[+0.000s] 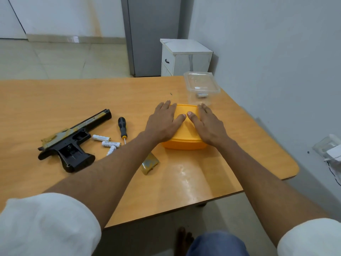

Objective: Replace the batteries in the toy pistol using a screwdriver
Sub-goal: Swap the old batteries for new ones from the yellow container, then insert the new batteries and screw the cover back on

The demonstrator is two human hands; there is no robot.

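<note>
The black and gold toy pistol point(72, 143) lies on its side at the left of the table, its grip compartment uncovered. Three white batteries point(108, 144) lie loose just right of it. A screwdriver point(122, 128) with a black and yellow handle lies beyond them. The gold battery cover point(149, 164) rests nearer me. My left hand point(163, 122) and my right hand point(208, 124) both press flat, fingers straight, on the lid of a yellow box point(184, 143), thumbs almost touching.
A clear plastic container point(202, 87) with its lid on stands behind the yellow box near the table's far right corner; a small white item lies inside. The wooden table point(55, 97) ends at a rounded right edge by the wall. A white cabinet point(184, 56) stands beyond.
</note>
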